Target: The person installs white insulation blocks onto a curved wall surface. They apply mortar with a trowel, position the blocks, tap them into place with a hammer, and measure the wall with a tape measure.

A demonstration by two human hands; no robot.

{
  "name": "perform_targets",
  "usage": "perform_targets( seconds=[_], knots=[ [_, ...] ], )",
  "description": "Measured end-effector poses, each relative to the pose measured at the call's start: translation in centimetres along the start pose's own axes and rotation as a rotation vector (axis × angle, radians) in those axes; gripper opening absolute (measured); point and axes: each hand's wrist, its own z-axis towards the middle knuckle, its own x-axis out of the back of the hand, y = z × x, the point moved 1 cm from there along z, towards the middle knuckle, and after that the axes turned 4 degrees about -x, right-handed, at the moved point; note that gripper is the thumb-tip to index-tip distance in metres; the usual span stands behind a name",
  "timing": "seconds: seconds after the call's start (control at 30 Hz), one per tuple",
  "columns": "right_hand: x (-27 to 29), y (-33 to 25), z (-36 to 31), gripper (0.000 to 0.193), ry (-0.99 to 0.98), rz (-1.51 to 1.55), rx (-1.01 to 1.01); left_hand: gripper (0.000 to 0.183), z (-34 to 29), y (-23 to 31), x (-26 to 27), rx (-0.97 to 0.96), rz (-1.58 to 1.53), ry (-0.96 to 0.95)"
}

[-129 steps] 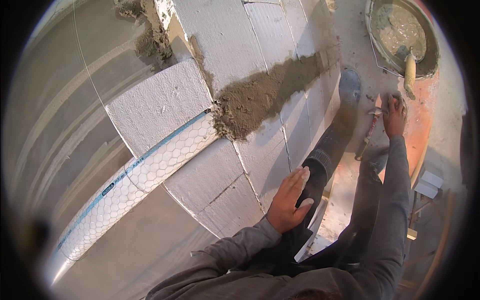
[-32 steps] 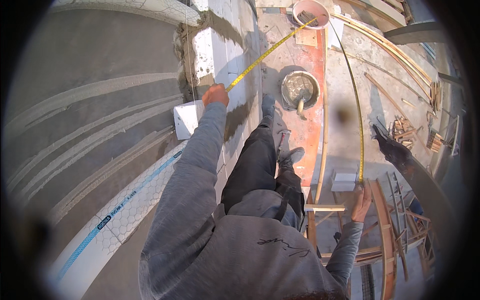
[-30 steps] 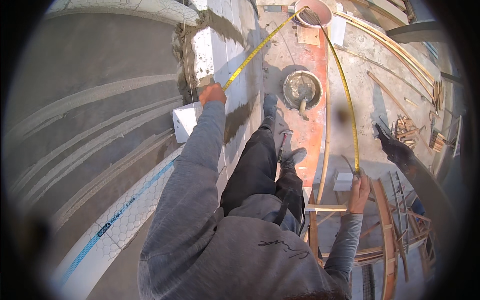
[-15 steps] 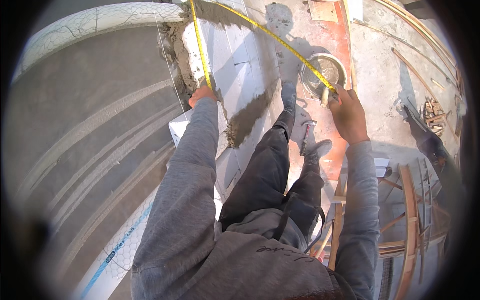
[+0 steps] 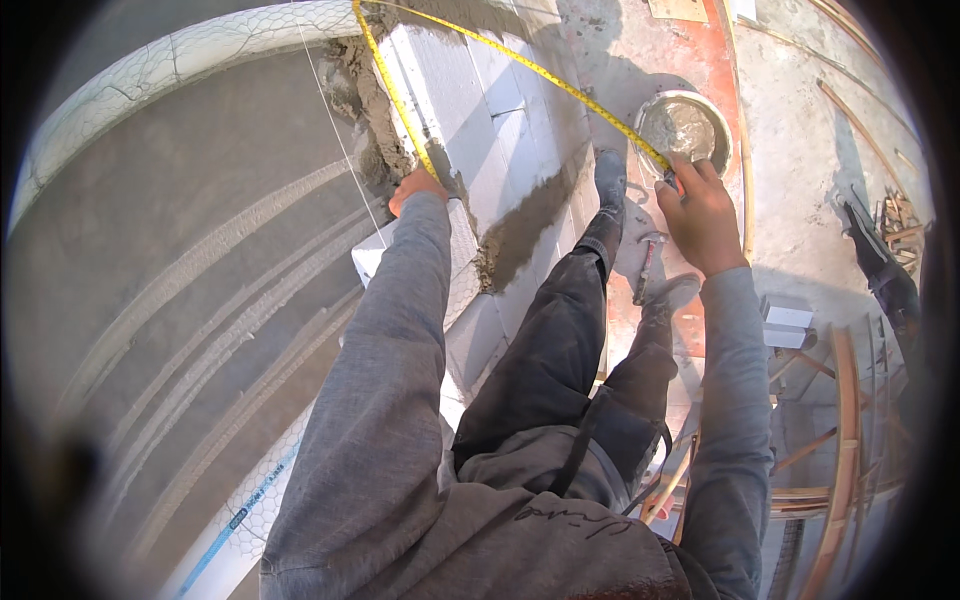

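A yellow tape measure runs in a long bent loop between my two hands. Its blade goes from my left hand up along the white block wall's edge, folds at the top of the view, then slants down to my right hand. My left fingers are closed on the blade end beside the mortar-edged white blocks. My right hand is closed round the tape's body, which it mostly hides. Below that hand on the floor stands a round bucket of grey mortar.
Wet mortar covers part of the block top. A taut white string runs along the wall's left side. A hammer lies near my boots. Timber frames stand at lower right. Another person's leg shows at the far right.
The view has shifted, so wall, bucket and boots appear farther right. Both hands keep their grip, and the tape stays looped between them.
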Motion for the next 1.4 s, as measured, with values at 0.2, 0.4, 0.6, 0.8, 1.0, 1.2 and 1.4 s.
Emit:
perform_targets(
  seconds=[0.2,0.4,0.6,0.8,1.0,1.2,1.4],
  knots=[
    [0.0,0.5,-0.8,0.043,0.013,-0.055,-0.049,0.038,0.7,-0.3,-0.5,-0.006,0.002,-0.032],
    [-0.2,1.1,-0.9,0.044,-0.025,-0.070,-0.052,0.039,0.9,0.0,-0.6,0.005,0.009,-0.041],
    [-0.8,1.7,-1.2,0.044,-0.028,-0.033,-0.067,0.039,0.3,0.4,-0.7,0.022,0.034,-0.020],
    [-0.6,2.1,-1.3,0.044,-0.045,-0.018,-0.099,0.041,1.0,0.1,-1.0,0.000,0.065,-0.022],
    [-0.4,2.7,-1.7,0.044,-0.019,-0.075,-0.089,0.042,0.8,0.3,-0.9,-0.005,0.071,-0.003],
    [0.0,2.4,-1.9,0.045,-0.025,-0.090,-0.069,0.040,1.9,-0.4,-1.7,-0.019,0.062,0.002],
    [0.3,2.3,-2.1,0.045,-0.038,-0.105,-0.093,0.040,1.7,-0.2,-1.6,-0.029,0.068,0.001]
  ],
)
